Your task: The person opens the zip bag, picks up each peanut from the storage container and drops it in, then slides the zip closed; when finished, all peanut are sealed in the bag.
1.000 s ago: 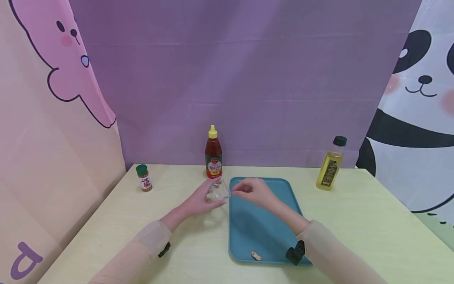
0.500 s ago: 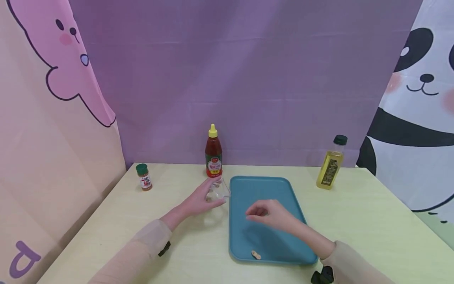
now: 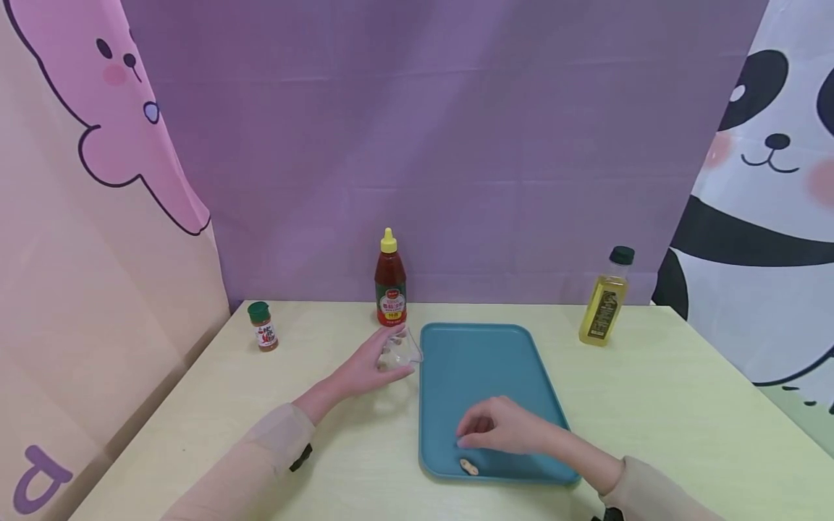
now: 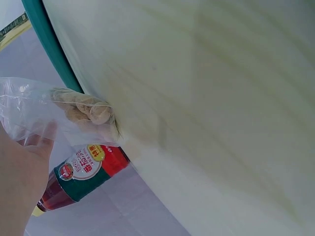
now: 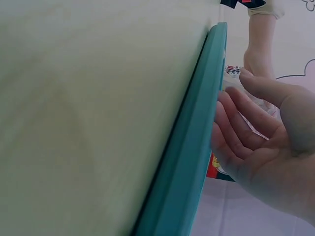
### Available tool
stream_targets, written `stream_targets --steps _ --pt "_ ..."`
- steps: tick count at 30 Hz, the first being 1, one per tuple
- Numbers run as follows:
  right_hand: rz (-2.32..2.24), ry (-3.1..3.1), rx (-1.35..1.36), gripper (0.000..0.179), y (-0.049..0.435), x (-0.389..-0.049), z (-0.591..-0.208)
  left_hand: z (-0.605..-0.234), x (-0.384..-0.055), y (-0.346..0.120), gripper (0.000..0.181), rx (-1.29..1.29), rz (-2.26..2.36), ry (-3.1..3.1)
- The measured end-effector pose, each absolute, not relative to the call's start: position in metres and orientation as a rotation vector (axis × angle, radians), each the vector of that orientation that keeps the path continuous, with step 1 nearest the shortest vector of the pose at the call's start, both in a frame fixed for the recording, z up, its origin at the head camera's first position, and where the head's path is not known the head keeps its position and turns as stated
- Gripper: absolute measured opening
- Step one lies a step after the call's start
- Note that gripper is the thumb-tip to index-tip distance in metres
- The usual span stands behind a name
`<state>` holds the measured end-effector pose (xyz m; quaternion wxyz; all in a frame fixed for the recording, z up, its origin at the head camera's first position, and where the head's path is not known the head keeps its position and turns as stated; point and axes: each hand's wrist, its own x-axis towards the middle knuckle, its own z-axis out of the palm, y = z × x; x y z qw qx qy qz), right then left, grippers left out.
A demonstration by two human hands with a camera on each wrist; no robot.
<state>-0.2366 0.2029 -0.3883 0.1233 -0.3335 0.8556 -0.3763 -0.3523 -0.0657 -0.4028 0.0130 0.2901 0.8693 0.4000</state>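
Note:
My left hand (image 3: 365,369) holds a clear plastic bag (image 3: 404,351) by its mouth, thumb and fingers spread around it, left of the blue tray (image 3: 482,362). Several peanuts in their shells (image 4: 88,109) lie at the bottom of the bag (image 4: 29,101) in the left wrist view. A single peanut (image 3: 468,467) rests near the tray's front edge. Just behind that peanut hovers my right hand (image 3: 504,427), low over the tray. In the right wrist view this hand (image 5: 268,142) has loosely bent fingers, the thumb apart from them, and nothing between.
A ketchup bottle (image 3: 391,286) with a yellow cap stands behind the bag. To the left is a small green-capped spice jar (image 3: 263,329). An oil bottle (image 3: 604,307) stands at the back right. A purple cloth (image 3: 456,145) hangs behind the table.
My right hand has drawn back from beside the bag, over the tray, toward the peanut near its front edge. My left hand and the bag have stayed in place.

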Motion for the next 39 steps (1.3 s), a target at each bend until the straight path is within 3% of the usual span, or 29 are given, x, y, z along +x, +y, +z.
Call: stream_targets --steps 18,29,39 --pt "-1.013 2.334 -0.966 0.008 0.206 -0.235 -0.395 -0.403 -0.352 -0.065 0.083 0.915 1.264 2.687" --pt "-1.022 2.494 -1.088 0.013 0.211 -0.24 -0.393 -0.402 -0.348 -0.065 0.085 0.91 1.263 2.693" --pt "-0.976 2.489 -0.945 0.017 0.218 -0.238 -0.39 -0.402 -0.35 -0.065 0.085 0.902 1.251 2.707"
